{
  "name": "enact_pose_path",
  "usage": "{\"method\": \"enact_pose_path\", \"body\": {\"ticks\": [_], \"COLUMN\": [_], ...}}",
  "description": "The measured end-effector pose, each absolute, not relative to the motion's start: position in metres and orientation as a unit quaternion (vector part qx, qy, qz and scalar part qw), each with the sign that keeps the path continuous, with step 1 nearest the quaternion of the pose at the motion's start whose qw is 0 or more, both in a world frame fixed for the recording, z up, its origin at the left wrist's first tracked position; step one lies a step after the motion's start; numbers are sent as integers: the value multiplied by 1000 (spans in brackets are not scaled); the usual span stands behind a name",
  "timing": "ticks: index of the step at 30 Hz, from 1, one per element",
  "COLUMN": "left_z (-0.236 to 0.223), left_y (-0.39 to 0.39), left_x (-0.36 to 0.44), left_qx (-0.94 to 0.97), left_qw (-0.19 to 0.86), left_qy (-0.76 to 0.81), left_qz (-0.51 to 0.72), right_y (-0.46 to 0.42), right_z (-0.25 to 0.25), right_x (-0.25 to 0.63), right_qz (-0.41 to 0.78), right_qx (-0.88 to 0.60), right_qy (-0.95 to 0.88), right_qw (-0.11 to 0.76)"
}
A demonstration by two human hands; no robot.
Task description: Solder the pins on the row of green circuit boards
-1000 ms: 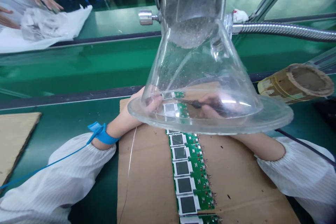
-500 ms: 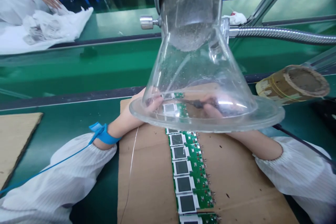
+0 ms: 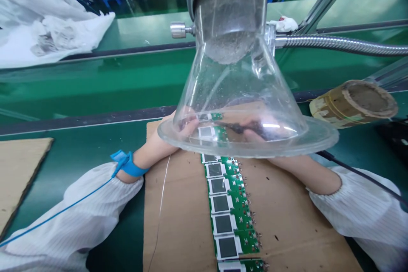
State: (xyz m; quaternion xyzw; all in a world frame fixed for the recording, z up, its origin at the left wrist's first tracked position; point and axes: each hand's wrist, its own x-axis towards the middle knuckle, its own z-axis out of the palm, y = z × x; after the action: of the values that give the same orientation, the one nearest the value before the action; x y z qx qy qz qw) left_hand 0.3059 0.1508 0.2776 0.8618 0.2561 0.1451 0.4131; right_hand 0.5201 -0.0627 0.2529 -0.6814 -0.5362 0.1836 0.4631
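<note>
A clear flared glass hood (image 3: 236,89) hangs over my hands, and I see both hands through it. My left hand (image 3: 186,125) rests beside a row of green circuit boards with dark square panels (image 3: 228,208), which lies on a cardboard sheet (image 3: 181,216). A thin silver wire, probably solder (image 3: 162,199), runs up to that hand and disappears behind the hood's rim. My right hand (image 3: 255,134) is shut on a dark slim soldering iron (image 3: 242,126), whose tip is blurred by the glass. A blue strap (image 3: 129,166) circles my left wrist.
A black cable (image 3: 357,172) crosses my right sleeve. A flexible metal arm (image 3: 334,44) holds the hood. A brown tape roll (image 3: 353,104) lies at right, a cardboard piece (image 3: 22,174) at left, and white cloth (image 3: 54,38) at far upper left on the green bench.
The other person's hands at upper left have left the view. The view has shifted slightly, while my hands stay in nearly the same place under the hood.
</note>
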Motion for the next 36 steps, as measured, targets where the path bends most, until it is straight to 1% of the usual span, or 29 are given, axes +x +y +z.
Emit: {"method": "enact_pose_path", "body": {"ticks": [3, 7, 12, 16, 19, 26, 32, 34, 36], "left_z": [278, 278, 272, 266, 264, 263, 270, 272, 272], "left_y": [151, 153, 152, 152, 153, 156, 154, 153, 153], "left_x": [307, 307, 306, 306, 305, 306, 305, 303, 302], "left_qx": [879, 897, 887, 882, 879, 876, 868, 866, 865], "left_qw": [380, 348, 367, 375, 377, 383, 401, 401, 397], "left_qy": [253, 245, 233, 227, 227, 238, 259, 266, 275], "left_qz": [136, 116, 155, 175, 185, 173, 139, 137, 136], "right_y": [-63, -62, -60, -59, -60, -61, -83, -106, -135], "right_z": [256, 259, 260, 262, 262, 261, 278, 284, 289], "right_x": [518, 516, 518, 518, 518, 519, 529, 539, 549], "right_qz": [189, 196, 152, 143, 133, 116, 126, 103, 11], "right_qx": [-691, -693, -716, -727, -724, -715, -723, -744, -781], "right_qy": [-535, -520, -535, -505, -520, -526, -504, -471, -399], "right_qw": [448, 459, 422, 442, 434, 446, 455, 462, 480]}}
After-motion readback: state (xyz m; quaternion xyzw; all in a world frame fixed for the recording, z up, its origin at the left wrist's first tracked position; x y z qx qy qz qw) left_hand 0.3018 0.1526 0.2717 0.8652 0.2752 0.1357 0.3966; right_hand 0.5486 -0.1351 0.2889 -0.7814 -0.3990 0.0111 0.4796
